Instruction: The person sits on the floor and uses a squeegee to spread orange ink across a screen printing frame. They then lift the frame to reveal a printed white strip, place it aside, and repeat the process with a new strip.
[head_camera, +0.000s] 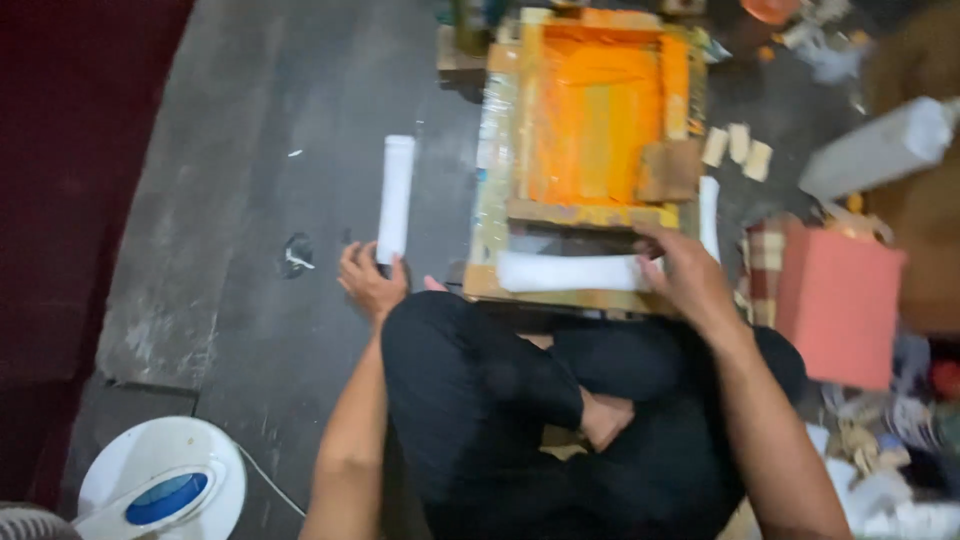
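Fingers of left hand (372, 283) touching near end of white roll (396, 197) on floor; right hand (686, 277) clamped on second white roll (570, 272) across wooden frame (590, 213); probably light, crushable, best gripped mid-length

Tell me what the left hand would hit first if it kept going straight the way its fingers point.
The left hand points up the picture, away from the body. Its fingertips are already at the near end of the white roll lying on the dark floor, so the roll comes first; whether they actually touch is unclear.
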